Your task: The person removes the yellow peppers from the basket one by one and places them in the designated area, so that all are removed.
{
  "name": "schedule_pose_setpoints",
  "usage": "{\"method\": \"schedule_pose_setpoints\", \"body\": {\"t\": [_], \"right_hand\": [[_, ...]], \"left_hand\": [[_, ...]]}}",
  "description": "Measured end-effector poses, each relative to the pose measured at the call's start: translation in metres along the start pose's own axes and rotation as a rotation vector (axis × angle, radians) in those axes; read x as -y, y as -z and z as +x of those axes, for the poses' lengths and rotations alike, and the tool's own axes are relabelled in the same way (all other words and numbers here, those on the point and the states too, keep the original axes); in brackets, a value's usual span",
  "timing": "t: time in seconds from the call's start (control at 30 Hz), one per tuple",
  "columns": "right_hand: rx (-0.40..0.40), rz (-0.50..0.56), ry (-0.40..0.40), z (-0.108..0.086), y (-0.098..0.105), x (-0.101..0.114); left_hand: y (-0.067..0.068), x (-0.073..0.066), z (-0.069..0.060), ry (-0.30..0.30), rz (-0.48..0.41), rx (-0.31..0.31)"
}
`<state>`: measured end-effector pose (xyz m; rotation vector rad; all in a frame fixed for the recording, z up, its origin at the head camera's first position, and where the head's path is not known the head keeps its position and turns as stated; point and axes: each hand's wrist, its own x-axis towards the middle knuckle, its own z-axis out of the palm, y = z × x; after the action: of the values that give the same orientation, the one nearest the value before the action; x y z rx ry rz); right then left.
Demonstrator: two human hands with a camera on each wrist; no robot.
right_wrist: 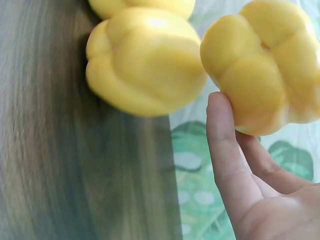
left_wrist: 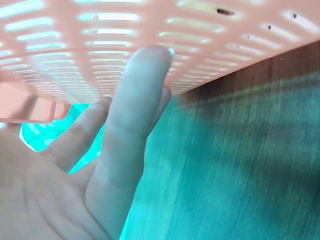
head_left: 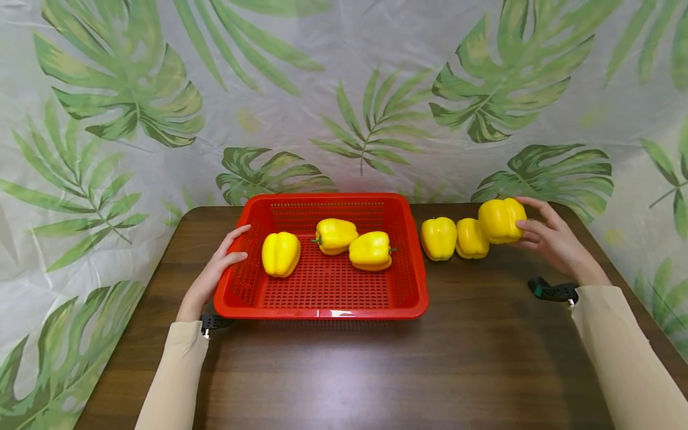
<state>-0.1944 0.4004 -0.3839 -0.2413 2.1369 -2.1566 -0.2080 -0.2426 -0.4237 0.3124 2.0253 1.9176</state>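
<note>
A red perforated plastic basket (head_left: 328,313) stands on the table. Inside lie a yellow bell pepper (head_left: 281,254) at the left and two more, a back one (head_left: 336,236) and a right one (head_left: 371,251), with green stems showing. My left hand (head_left: 215,275) holds the basket's left rim; in the left wrist view, fingers (left_wrist: 132,100) lie against the slotted wall. My right hand (head_left: 556,245) grips a yellow bell pepper (head_left: 502,221) between thumb and fingers, raised above the table. Its lobed end faces the right wrist camera.
Two yellow bell peppers, a nearer-to-basket one (head_left: 438,239) and another beside it (head_left: 472,239), stand on the brown wooden table (head_left: 376,370) right of the basket. Behind the table hangs a leaf-patterned cloth (head_left: 376,89). Each wrist wears a black camera mount (head_left: 553,291).
</note>
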Motion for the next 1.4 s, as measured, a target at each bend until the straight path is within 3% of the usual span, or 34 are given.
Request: {"method": "schedule_pose_setpoints", "body": {"t": [0.23,0.6,0.8,1.03,1.4], "right_hand": [[-0.013,0.036,-0.012,-0.007,0.015,-0.008],[-0.047,0.007,-0.036,-0.014,0.031,-0.025],[-0.083,-0.072,-0.082,-0.013,0.035,-0.038],[-0.052,-0.050,-0.086,-0.014,0.038,-0.048],[-0.085,-0.092,-0.105,-0.014,0.035,-0.057]], "left_hand": [[0.000,0.000,0.000,-0.003,0.000,0.002],[0.000,0.000,0.000,0.010,-0.005,-0.003],[0.000,0.000,0.000,0.008,-0.004,-0.008],[0.000,0.000,0.001,0.007,-0.006,-0.008],[0.001,0.001,0.000,0.007,-0.015,0.002]]}}
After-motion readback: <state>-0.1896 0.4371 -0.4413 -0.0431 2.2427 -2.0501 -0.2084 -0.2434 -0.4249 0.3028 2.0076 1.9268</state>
